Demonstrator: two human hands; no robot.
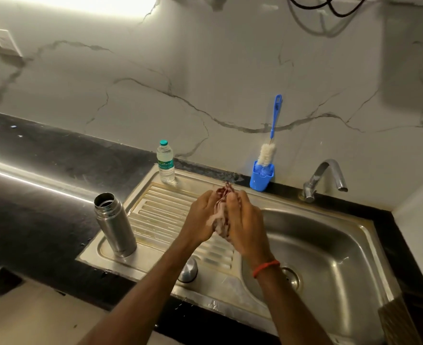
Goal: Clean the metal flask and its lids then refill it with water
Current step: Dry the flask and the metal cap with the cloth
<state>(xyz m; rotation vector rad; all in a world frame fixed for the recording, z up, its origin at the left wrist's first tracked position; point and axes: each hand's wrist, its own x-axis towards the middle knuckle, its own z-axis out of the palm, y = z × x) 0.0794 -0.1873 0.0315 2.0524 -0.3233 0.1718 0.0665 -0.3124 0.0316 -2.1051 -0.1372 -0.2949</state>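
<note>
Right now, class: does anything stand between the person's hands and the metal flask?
Nothing visible does: only bare draining board lies between the flask and the left hand. That hand and the right hand hold a cloth, though.

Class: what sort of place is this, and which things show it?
Probably a home kitchen: a stainless steel sink with drainboard, a tap behind it, and a blue bottle brush in a holder.

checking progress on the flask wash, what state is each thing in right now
cylindrical steel flask: upright on the drainboard, lid off
domed steel lid: off the flask, on the drainboard
clear plastic water bottle: upright, capped
blue-handled bottle brush: standing in its blue holder
curved chrome tap: no water visibly running
red-patterned cloth: bunched, gripped by left hand and right hand
</note>
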